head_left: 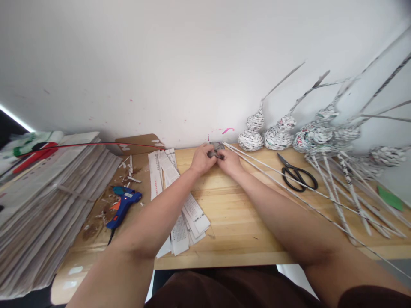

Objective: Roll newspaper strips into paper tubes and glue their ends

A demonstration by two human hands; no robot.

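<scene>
Head view: the left hand [203, 159] and right hand [230, 161] meet toward the back of the wooden table [231, 218], both sets of fingers curled around a small grey object [217, 145], perhaps paper, though they hide too much to be sure. Two thin paper rods [239, 152] stretch rightward from just beside the right hand, one crossing black scissors [293, 167]. Newspaper strips [195, 214] lie partly beneath the left forearm [163, 205], near a blue glue gun [123, 208].

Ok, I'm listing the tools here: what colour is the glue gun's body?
The glue gun is mainly blue, best seen in the head view.
</scene>
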